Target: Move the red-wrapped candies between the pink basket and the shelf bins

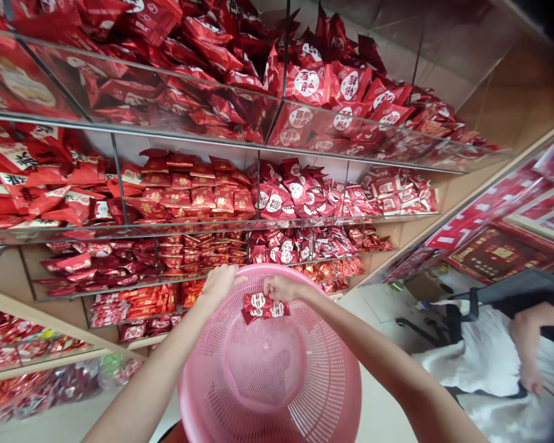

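A round pink plastic mesh basket [329, 375] is in front of me, its opening facing up toward me. My left hand [220, 284] grips its far rim with the thumb over the edge; the other fingers are partly hidden. Inside that same rim, my right hand [281, 288] is closed on small red candy packets [258, 303] with white round labels. The packets hang just below my fingers, above the basket's bottom. No other packets show in the basket.
Glass-fronted shelves [189, 231] of red packets, split by dividers, rise beyond the basket. Wrapped goods [41, 387] lie low at left. At right, a person [493, 351] in light clothing is near a red patterned box [503, 252] on the stand.
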A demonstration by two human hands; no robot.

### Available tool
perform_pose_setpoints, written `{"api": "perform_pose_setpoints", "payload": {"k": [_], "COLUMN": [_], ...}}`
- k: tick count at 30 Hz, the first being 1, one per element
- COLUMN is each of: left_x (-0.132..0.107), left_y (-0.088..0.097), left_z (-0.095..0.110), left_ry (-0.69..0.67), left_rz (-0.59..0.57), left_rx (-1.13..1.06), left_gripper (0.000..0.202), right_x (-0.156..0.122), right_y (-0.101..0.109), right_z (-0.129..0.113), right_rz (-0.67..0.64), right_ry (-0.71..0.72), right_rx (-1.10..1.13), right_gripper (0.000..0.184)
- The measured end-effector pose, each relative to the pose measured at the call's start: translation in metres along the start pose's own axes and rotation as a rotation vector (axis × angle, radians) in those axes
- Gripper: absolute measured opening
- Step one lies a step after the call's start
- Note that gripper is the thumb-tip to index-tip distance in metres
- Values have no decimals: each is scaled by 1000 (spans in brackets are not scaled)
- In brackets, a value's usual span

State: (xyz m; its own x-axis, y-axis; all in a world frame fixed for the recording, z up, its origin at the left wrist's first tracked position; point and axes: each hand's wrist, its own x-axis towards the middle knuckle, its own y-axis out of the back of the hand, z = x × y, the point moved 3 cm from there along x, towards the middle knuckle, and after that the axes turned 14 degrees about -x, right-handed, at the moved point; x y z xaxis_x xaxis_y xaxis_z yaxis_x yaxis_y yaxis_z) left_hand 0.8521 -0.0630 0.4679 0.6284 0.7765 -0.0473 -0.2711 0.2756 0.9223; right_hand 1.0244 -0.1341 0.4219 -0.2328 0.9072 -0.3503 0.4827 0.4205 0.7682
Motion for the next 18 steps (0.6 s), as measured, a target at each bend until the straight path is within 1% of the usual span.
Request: {"api": "perform_pose_setpoints", "payload": {"k": [3,6,8,10,12,13,15,18], "left_x": [-1,-3,-4,-4,-4,-4,-4,-4], "left_y": [2,4,5,6,6,6,5,5], "left_z": [1,3,3,4,4,4,3,3], "left_ry": [-4,-5,6,10,14,17,16,-4], "left_rz": [-11,-20,-24,-24,-26,-24,-19,-1], "left_rx": [-9,-24,-34,-36,-32,-29,-24,-21], "left_gripper": [59,56,53,51,50,50,51,51], "right_x": [-5,-11,-15,-17,-19,-19,-20,-19], "right_y": [-1,2,5,6,8,10,15,28], "right_z": [2,-3,-9,-15,-19,-20,-22,-26], "right_rz": [121,237,242,201,199,225,311,433], "right_ry": [-14,75,165,205,164,122,40,-2], "right_rx": [-35,-94,-114,-118,-150,-182,-263,-299], "right_gripper": [21,19,18,19,20,20,17,7]}}
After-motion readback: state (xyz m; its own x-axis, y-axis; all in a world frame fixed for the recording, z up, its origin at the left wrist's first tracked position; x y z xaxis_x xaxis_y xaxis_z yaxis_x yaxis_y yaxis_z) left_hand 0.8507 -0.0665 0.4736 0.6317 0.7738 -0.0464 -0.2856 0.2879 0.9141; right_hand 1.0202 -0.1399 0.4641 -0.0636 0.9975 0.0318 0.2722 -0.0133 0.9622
